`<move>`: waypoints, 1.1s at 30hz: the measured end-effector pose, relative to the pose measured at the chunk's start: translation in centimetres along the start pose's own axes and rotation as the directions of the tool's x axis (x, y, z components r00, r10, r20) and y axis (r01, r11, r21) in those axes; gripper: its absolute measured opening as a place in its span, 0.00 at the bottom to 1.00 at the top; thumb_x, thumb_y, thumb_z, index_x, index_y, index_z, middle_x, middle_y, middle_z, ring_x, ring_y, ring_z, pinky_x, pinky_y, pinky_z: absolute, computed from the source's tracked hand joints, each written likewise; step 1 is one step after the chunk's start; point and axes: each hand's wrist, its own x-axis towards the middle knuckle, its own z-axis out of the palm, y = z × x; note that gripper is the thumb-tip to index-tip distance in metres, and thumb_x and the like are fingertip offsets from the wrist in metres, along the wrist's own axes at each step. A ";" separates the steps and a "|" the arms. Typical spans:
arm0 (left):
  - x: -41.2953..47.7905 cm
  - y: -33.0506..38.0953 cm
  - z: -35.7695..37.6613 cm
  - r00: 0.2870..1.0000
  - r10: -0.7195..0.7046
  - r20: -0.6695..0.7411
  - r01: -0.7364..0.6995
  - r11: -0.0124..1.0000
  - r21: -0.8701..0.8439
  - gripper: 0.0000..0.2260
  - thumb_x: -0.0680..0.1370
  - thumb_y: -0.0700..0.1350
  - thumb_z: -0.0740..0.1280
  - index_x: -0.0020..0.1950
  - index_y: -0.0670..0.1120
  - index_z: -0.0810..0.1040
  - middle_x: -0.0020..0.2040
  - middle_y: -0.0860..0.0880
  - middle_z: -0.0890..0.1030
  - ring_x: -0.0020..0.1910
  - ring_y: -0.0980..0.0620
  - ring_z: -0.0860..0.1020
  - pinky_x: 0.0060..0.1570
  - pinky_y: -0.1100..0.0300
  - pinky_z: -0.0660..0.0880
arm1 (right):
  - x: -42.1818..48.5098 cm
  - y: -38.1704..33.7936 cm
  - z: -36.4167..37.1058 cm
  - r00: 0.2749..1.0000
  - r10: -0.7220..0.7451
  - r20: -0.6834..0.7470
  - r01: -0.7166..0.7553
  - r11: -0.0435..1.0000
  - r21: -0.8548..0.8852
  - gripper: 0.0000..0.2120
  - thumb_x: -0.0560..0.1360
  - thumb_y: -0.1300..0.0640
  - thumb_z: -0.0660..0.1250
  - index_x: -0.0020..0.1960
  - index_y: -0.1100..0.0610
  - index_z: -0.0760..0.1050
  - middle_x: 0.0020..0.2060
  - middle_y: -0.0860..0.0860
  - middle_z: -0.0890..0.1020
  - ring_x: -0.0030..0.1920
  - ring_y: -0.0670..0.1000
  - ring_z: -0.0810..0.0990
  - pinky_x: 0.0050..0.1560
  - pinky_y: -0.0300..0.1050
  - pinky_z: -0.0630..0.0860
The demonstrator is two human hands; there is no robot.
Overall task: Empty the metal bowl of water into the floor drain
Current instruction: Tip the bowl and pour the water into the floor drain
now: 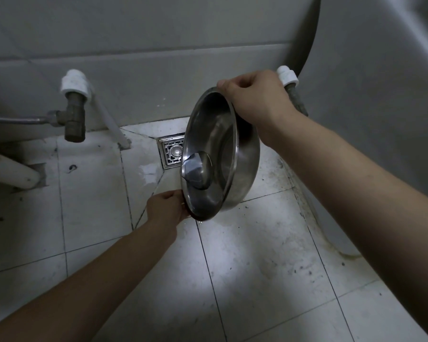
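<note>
**Two hands hold the bowl on edge over the drain**

Two bare forearms reach up from the bottom corners of the frame over a pale, stained tiled floor. At centre, the left hand has its fingers curled in to pinch the lowest part of the rim of the metal bowl. The bowl is held in the air in the middle of the frame, tipped steeply on edge so that its open side faces left. A small pool of water sits inside against the lower left wall, right at the lip. Higher up, right of centre, the right hand grips the top of the rim, thumb over the edge and fingers folded behind the bowl.

Just beyond the bowl's left edge lies the floor drain, a square metal grate set in the tiles, partly hidden by the bowl. Farther back, at the left of the frame, a dull metal valve hangs below a white fitting. A second white fitting shows behind the right hand. A grey wall fills the top of the frame.
</note>
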 end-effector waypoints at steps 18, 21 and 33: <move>-0.4 1.6 -0.3 0.987 -0.116 0.110 0.134 0.976 -0.169 0.29 0.87 0.56 0.47 0.48 0.36 0.78 0.32 0.41 0.85 0.36 0.43 0.84 0.35 0.52 0.80 | 1.1 0.0 0.3 0.999 -0.014 -0.038 0.016 0.999 0.043 0.11 0.77 0.49 0.72 0.48 0.56 0.86 0.44 0.53 0.87 0.49 0.53 0.86 0.59 0.52 0.82; -0.4 1.6 -0.5 0.985 -0.127 0.115 0.146 0.973 -0.178 0.29 0.87 0.56 0.47 0.49 0.35 0.78 0.32 0.41 0.85 0.36 0.43 0.84 0.37 0.51 0.81 | 0.9 -0.2 0.3 0.999 -0.022 -0.030 0.023 0.999 0.037 0.09 0.77 0.50 0.71 0.48 0.55 0.86 0.45 0.52 0.87 0.49 0.52 0.86 0.59 0.52 0.82; -0.6 1.6 -0.1 0.984 -0.133 0.121 0.151 0.977 -0.153 0.30 0.86 0.57 0.46 0.48 0.36 0.77 0.40 0.39 0.84 0.36 0.43 0.83 0.34 0.53 0.80 | 1.0 -0.3 0.6 0.999 -0.044 -0.032 0.044 0.999 0.018 0.07 0.76 0.55 0.72 0.49 0.56 0.86 0.48 0.51 0.88 0.51 0.49 0.86 0.60 0.50 0.82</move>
